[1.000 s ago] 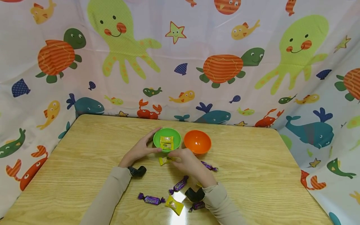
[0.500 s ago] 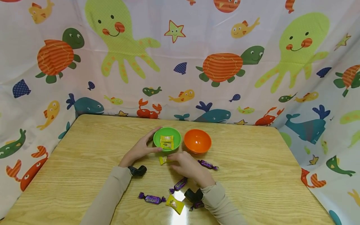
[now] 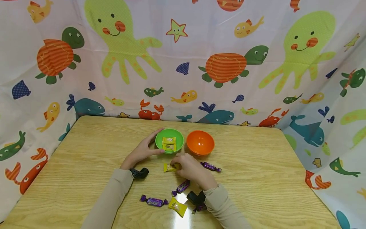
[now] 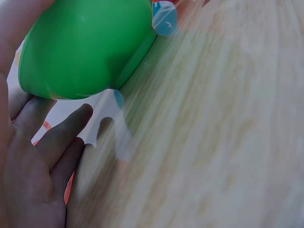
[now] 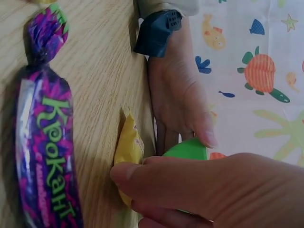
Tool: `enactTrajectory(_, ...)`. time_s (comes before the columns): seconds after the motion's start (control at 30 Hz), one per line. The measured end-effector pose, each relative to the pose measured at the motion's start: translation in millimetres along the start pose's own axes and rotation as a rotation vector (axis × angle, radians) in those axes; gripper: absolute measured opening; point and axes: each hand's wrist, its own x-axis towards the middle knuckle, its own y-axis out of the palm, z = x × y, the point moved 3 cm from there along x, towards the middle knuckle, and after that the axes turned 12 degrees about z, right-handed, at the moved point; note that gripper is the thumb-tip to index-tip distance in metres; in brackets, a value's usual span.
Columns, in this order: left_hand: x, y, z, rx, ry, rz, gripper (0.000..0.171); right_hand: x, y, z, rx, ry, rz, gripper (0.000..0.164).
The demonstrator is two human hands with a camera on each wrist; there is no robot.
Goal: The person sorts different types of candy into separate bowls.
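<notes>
In the head view my left hand (image 3: pixel 140 153) spans the side of a green bowl (image 3: pixel 179 140), thumb at the near rim and fingers around the left. Two yellow-wrapped candies (image 3: pixel 169 144) lie inside the bowl. The left wrist view shows the bowl's outer wall (image 4: pixel 90 47) against my fingers. Just in front of the bowl, my right hand (image 3: pixel 192 168) pinches a third yellow-wrapped candy (image 3: pixel 168 167), partly covered by the fingers. In the right wrist view the thumb presses on this candy's wrapper (image 5: pixel 128 145), close to the wooden tabletop.
An orange bowl (image 3: pixel 200 143) stands right of the green one. Purple-wrapped candies lie about: one right of my right hand (image 3: pixel 211 166), another below it (image 3: pixel 180 188), one near the front (image 3: pixel 154 201). A yellow candy (image 3: pixel 178 206) is beside that. A patterned curtain (image 3: pixel 194 63) hangs behind the table.
My right hand and the yellow candy have shifted slightly toward the front, away from the green bowl. The left hand stays at the bowl.
</notes>
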Motion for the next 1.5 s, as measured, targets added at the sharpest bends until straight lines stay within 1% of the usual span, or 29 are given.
enactTrajectory(0.13, 1.1, 0.5, -1.9, -0.003, 0.001, 0.001, 0.092, 0.2, 0.9, -2.0, 0.008, 0.009, -0.001, 0.025)
enactTrajectory(0.23, 2.7, 2.2, -6.2, -0.003, 0.000, -0.001, 0.095, 0.9, 2.3, -2.8, 0.003, 0.019, 0.004, 0.024)
enactTrajectory(0.27, 3.1, 2.9, -9.2, -0.005, 0.002, 0.000, 0.096, 1.0, 2.6, -2.8, 0.000, 0.023, 0.005, 0.024)
enactTrajectory(0.37, 2.3, 4.7, -26.0, -0.010, 0.013, 0.008, 0.099, 2.0, 4.3, -3.2, -0.010, 0.031, 0.005, 0.020)
enactTrajectory(0.5, 2.8, 5.2, -39.3, -0.008, 0.047, 0.023, 0.102, 2.8, 5.5, -3.8, -0.032, 0.031, -0.004, 0.018)
enactTrajectory(0.57, 4.8, 5.6, -39.0, -0.010, 0.055, 0.030, 0.104, 2.2, 5.7, -3.7, -0.043, 0.029, -0.007, 0.018)
enactTrajectory(0.67, 10.7, 6.2, -25.0, -0.012, 0.071, 0.027, 0.108, 1.0, 5.0, -3.6, -0.056, 0.029, -0.019, 0.018)
enactTrajectory(0.8, 16.2, 6.9, -3.9, 0.006, 0.066, 0.018, 0.110, -1.8, 0.1, -0.8, -0.039, 0.024, -0.025, 0.019)
enactTrajectory(0.97, 14.7, 6.9, -5.6, -0.014, 0.063, 0.021, 0.107, -4.5, -17.6, 7.7, -0.029, 0.001, -0.034, 0.020)
enactTrajectory(1.07, 14.7, 6.3, -6.3, -0.025, 0.076, 0.027, 0.104, -3.5, -33.4, 12.9, -0.020, -0.039, -0.056, 0.018)
enactTrajectory(1.2, 15.1, 5.7, -4.0, -0.049, 0.077, 0.040, 0.103, 1.8, -53.9, 15.7, 0.009, -0.065, -0.068, 0.018)
enactTrajectory(1.37, 15.6, 6.1, -3.8, -0.044, 0.063, 0.036, 0.103, 16.3, -75.0, 12.4, 0.003, -0.031, -0.055, 0.018)
enactTrajectory(1.5, 14.7, 6.0, -4.9, -0.029, 0.044, 0.027, 0.104, 35.0, -83.0, 7.5, -0.037, -0.010, -0.045, 0.019)
